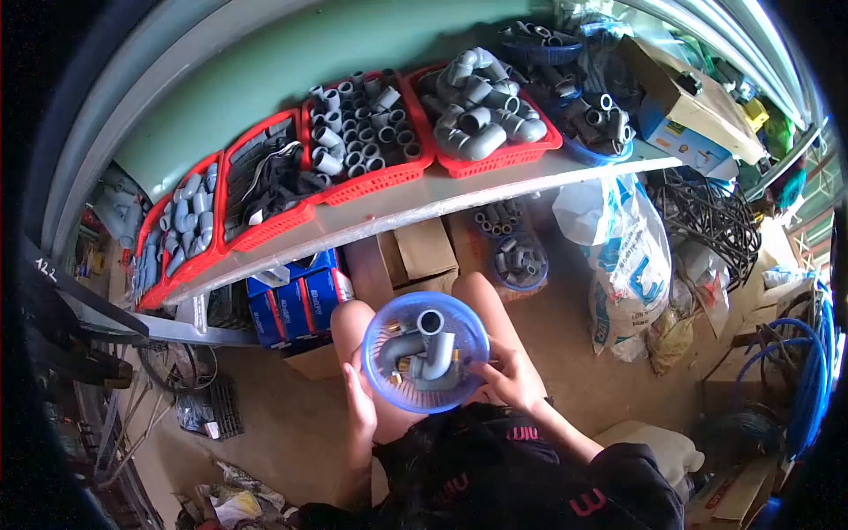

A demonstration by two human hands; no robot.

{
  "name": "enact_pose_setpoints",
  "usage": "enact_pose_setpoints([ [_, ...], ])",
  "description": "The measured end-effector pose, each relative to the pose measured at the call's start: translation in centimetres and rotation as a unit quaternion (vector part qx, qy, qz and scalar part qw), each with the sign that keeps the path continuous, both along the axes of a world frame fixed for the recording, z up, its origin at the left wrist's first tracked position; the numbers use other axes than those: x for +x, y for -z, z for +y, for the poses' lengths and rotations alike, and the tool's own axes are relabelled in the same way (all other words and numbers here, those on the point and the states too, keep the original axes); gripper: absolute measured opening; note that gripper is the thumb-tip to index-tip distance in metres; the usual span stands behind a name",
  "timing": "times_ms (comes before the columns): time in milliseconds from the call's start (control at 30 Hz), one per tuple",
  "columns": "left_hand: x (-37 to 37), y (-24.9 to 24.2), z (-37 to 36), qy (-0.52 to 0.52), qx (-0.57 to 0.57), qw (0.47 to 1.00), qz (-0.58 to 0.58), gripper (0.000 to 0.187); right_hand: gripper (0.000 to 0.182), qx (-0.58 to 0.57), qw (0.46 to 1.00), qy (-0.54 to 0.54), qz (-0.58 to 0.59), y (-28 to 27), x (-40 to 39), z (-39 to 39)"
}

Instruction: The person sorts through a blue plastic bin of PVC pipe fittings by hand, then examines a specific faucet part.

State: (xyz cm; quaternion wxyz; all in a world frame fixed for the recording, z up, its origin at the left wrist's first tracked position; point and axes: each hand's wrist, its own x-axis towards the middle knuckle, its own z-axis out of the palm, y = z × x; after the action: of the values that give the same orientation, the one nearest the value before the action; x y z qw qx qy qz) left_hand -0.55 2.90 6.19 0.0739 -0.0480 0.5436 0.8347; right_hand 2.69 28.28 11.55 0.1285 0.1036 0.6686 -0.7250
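A round blue plastic basket point(466, 325) sits over my lap between my knees. Inside it lie grey pipe elbows point(439, 355) and a few small brass-coloured fittings point(394, 327). My right hand point(510, 375) grips the basket's right rim, thumb over the edge and fingers on the outside. On the lower left, my left hand point(359, 399) rests along the basket's outer side with its fingers stretched out. Part of that hand is hidden behind the rim.
Ahead is a shelf point(424, 214) with red baskets point(375, 185) of grey pipe fittings. Below stand blue boxes point(296, 305), cardboard boxes point(424, 247) and a small basket of fittings point(519, 263). White sacks point(623, 274) and coiled black hose point(707, 216) are on the right.
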Motion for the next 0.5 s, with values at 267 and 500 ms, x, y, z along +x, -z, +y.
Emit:
enact_pose_setpoints([
  [267, 0.0, 2.6, -1.0, 0.051, -0.679, 0.726, 0.089, 0.082, 0.037, -0.133, 0.957, 0.254, -0.034, 8.2, 4.9, 5.0],
  [500, 0.5, 0.9, 1.6, 0.026, -0.713, 0.7, 0.031, 0.085, 0.044, -0.119, 0.918, 0.376, -0.042, 13.4, 3.2, 9.1],
])
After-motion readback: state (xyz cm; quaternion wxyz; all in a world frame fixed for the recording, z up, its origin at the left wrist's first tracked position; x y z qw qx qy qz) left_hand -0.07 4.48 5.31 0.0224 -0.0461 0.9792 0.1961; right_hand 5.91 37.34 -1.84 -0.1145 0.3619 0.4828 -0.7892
